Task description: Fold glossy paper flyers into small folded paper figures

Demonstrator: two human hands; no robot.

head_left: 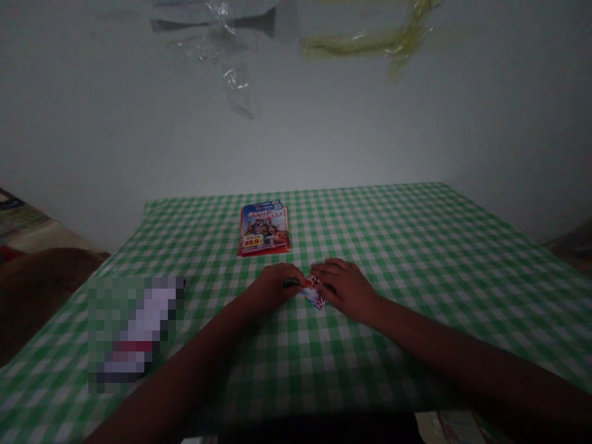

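Note:
A small folded paper (316,297), printed in red, white and blue, lies on the checked cloth between my two hands. Its lower corner points toward me. My left hand (279,285) pinches the paper's left side between thumb and curled fingers. From the right, my right hand (348,288) holds the same piece, its thumb pressed on the paper and its longer fingers stretched along the far edge. Part of the paper is hidden under the fingers. Beyond my left hand rests a stack of printed flyers (263,229), with a blue and red top sheet.
A green and white checked tablecloth (416,246) covers the table. At the left lies a pixelated, long light-coloured object (143,330) that I cannot make out. A pale wall (296,135) with strips of tape stands behind the table. Brown furniture (41,290) shows at far left.

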